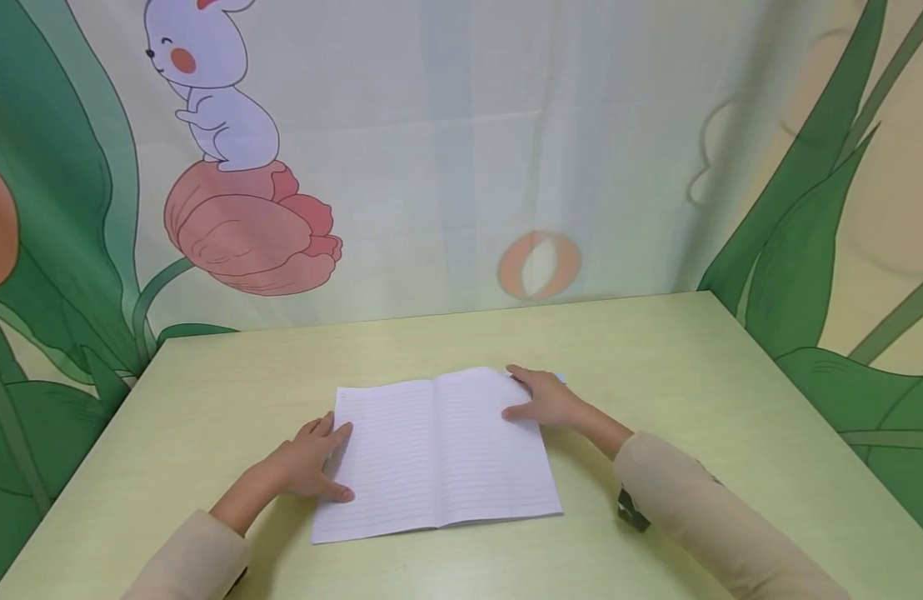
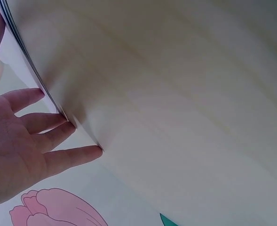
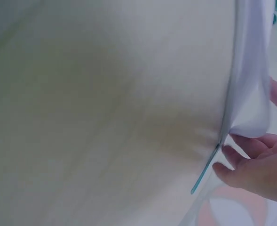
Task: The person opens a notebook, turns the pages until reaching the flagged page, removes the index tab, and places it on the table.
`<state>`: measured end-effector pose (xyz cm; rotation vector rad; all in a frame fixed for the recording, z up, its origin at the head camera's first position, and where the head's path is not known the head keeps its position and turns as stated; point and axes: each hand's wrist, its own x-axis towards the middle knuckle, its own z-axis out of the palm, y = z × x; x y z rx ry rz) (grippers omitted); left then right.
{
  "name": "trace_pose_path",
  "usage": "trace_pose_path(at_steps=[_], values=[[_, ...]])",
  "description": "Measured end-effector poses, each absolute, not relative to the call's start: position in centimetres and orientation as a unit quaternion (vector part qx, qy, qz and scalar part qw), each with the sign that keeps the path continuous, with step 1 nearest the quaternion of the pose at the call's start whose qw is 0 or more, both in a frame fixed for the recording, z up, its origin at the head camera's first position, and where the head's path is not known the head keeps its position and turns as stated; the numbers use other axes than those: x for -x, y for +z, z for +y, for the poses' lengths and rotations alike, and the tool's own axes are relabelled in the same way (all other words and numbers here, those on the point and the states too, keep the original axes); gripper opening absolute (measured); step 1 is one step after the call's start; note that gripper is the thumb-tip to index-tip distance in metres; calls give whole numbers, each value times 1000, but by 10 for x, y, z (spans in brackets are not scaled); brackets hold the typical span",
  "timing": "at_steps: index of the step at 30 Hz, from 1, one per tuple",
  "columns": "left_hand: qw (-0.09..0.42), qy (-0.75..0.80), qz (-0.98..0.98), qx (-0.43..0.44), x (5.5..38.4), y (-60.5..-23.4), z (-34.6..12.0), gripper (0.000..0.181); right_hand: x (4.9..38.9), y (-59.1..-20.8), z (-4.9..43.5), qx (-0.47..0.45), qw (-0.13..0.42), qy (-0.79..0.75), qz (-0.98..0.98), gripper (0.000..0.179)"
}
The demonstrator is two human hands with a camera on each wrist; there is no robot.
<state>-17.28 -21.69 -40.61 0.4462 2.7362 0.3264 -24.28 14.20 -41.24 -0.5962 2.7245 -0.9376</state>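
Observation:
A lined notebook (image 1: 394,450) lies spread at its middle on the table, its visible pages bare of writing. My left hand (image 1: 309,458) rests at its left edge, thumb on the page. In the left wrist view that hand's fingers (image 2: 58,139) are straight and spread, tips at the notebook's edge against the tabletop. My right hand (image 1: 547,398) is at the upper right corner and pinches the right page, thumb on top. In the right wrist view the page (image 3: 253,103) bows up between thumb and fingers. A thin blue strip (image 3: 205,169) sticks out beside those fingertips.
The pale wooden table (image 1: 641,350) reaches back to a curtain (image 1: 476,167) printed with a rabbit, flowers and leaves. Dark pieces (image 1: 632,510) show under the right sleeve (image 1: 701,500).

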Motion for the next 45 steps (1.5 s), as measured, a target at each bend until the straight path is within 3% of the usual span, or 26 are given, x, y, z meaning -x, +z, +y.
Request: trace_pose_path(at_steps=[8,15,36,45], values=[[179,117,965,-154,172,-405,-216,96,247,-405,140,103,152,-463,867,63],[178,115,965,-156,172,-406,-217,97,248,-404,138,32,153,-544,824,74],[162,140,960,-178,173,-405,-219,97,245,-384,120,35,184,-648,738,37],[169,135,959,-184,175,-403,-221,94,243,-378,106,56,213,-687,693,41]])
